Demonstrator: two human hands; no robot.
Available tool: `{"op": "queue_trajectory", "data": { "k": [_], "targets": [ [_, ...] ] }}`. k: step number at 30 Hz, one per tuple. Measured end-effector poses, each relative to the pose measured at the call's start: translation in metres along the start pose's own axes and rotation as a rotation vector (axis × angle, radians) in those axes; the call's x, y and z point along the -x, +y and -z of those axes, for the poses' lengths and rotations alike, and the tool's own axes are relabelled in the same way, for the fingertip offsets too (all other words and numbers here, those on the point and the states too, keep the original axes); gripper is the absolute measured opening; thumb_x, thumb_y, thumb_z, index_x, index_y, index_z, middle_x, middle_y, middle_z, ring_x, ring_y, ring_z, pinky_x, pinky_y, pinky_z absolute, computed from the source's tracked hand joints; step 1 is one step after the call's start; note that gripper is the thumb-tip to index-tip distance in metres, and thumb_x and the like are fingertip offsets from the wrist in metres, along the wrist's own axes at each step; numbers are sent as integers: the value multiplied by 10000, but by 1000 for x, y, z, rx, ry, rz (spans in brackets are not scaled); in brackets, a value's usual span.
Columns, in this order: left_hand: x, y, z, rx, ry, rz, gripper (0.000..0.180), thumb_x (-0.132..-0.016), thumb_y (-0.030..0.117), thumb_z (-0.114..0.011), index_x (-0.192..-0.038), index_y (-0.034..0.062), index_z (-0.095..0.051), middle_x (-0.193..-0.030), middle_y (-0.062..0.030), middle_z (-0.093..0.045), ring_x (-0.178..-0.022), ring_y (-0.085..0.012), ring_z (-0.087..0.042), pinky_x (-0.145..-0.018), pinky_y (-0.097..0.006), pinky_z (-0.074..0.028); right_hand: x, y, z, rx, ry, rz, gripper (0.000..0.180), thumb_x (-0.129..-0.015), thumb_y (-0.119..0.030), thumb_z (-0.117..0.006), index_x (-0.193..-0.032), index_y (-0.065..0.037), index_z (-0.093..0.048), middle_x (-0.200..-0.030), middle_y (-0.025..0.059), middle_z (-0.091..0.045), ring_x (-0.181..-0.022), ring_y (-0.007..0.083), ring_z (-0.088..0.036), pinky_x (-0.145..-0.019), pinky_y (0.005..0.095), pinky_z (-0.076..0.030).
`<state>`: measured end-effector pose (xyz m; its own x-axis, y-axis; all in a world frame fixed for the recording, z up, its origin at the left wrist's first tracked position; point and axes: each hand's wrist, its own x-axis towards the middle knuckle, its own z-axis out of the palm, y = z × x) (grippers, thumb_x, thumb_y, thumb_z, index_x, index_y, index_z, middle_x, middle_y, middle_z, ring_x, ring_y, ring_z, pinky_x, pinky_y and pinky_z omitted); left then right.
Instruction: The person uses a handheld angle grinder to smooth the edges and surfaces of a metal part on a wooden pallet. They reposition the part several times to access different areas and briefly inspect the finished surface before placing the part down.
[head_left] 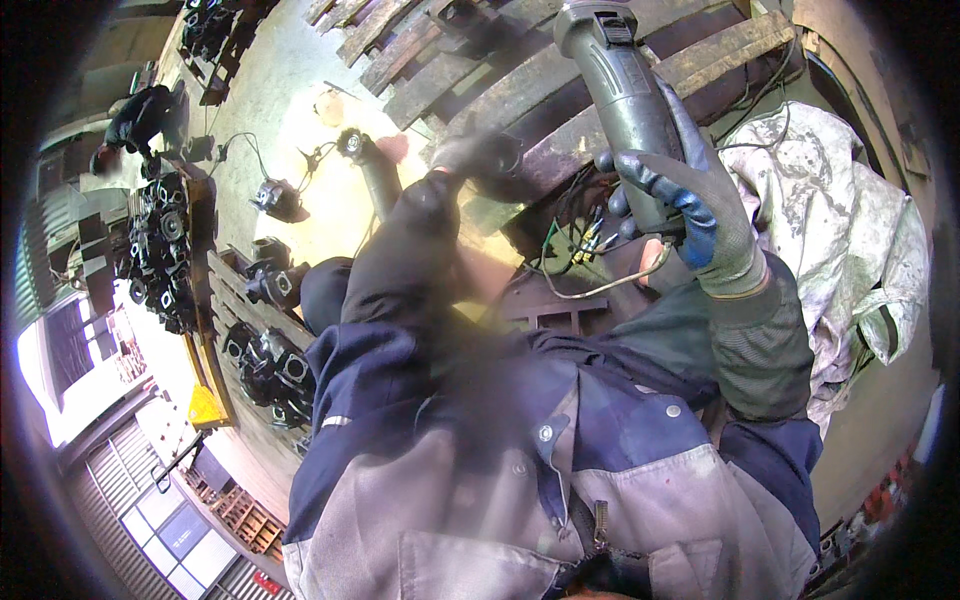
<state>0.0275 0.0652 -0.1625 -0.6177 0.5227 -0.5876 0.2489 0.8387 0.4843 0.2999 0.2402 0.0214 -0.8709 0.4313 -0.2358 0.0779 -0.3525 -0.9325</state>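
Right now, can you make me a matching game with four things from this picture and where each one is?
Things:
1. power tool
2. crumpled white cloth
3. wooden pallet
4. black metal parts

Places:
A. far left, stacked in a pile
B. held in the gloved right hand
C. top middle, under the tool
D. right side, beside the right arm

Pairs: 1-B, 2-D, 3-C, 4-A
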Motion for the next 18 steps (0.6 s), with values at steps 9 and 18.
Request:
{"op": "queue_trajectory", "data": {
  "k": [9, 18],
  "targets": [
    [-1, -43, 12, -293, -17, -83, 642, -824, 688, -684, -1039, 96, -812, -930, -138, -794, -937, -288, -768, -928, -394, -568, -3, 6, 3, -90, -44, -59, 883, -1000, -185, -689, -1689, -69, -149, -1138, 168, -719, -767, 185, -730, -624, 311, -630],
    [-7, -89, -5, 104, -201, -156, 621, -788, 524, -830, -1165, 33, -786, -980, -105, -788, -938, -192, -750, -880, -352, -574, -6, -4, -7, -176, -6, -196, 848, -991, -112, -714, -1685, -107, -226, -1179, 135, -688, -813, 175, -727, -588, 300, -604]
  ]
}}
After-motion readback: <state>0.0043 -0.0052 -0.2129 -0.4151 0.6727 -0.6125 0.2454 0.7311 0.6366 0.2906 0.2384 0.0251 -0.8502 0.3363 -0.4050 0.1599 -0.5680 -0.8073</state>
